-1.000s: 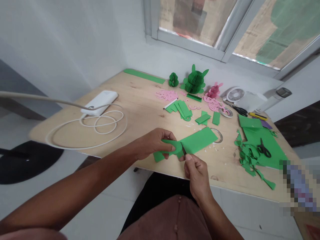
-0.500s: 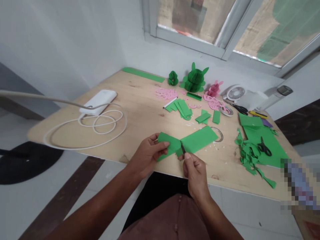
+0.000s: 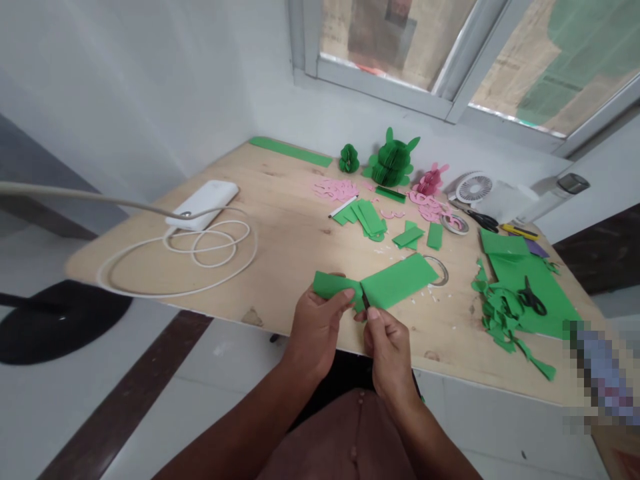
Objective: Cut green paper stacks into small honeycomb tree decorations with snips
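Observation:
My left hand (image 3: 317, 327) pinches a green paper strip (image 3: 397, 279) near its left end, thumb on top. My right hand (image 3: 387, 340) is closed round a pair of scissors (image 3: 365, 299); only the dark blades show, and the handles are hidden in the fist. The blades lie across the paper between both hands, where the strip has a notch and bends into two parts. The wide part slants up to the right over the table's front area, partly covering a tape roll (image 3: 440, 272).
Green paper pieces (image 3: 370, 219), pink scraps (image 3: 335, 189) and honeycomb paper figures (image 3: 393, 163) stand towards the back of the table (image 3: 280, 240). At right lie green offcuts (image 3: 500, 310), black scissors (image 3: 531, 297) and a yellow cutter (image 3: 520, 231). A white power bank (image 3: 203, 203) with a looped cable lies left.
My left hand has shifted right along the paper, closer to the scissors, and the left part of the strip now shows less. My right hand has barely moved.

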Motion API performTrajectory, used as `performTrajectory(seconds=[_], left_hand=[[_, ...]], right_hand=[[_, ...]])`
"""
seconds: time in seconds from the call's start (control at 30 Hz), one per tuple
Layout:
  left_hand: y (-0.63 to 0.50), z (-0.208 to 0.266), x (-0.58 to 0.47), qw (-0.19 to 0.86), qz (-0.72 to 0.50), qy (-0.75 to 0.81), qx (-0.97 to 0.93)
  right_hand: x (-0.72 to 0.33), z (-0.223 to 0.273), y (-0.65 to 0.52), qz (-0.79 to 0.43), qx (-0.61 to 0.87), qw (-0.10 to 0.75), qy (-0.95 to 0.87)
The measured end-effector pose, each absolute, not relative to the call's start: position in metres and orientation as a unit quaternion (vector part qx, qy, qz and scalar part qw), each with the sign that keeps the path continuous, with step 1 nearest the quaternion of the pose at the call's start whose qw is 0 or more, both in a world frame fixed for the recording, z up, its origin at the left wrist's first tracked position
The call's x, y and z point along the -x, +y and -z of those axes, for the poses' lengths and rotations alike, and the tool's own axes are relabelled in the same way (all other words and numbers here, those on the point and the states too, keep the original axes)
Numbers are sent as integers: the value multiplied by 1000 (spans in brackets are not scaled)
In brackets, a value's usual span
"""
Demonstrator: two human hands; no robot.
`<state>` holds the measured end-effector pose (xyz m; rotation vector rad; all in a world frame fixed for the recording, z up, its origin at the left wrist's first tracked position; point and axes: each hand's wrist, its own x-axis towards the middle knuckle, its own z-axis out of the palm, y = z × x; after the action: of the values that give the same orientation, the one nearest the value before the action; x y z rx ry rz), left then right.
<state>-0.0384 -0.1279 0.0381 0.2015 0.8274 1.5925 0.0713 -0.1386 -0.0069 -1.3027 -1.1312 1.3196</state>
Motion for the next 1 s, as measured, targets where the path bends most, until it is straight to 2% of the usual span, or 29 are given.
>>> performTrajectory(seconds=[0.4,1.0], left_hand=[[-125,-42,27,586,-723,358,-71],[-121,-45,41,587,-657,446,-157]], right_hand=[[-67,6,-140,-552,517,477,-447],[-71,4,-138,-549,511,472,-464]])
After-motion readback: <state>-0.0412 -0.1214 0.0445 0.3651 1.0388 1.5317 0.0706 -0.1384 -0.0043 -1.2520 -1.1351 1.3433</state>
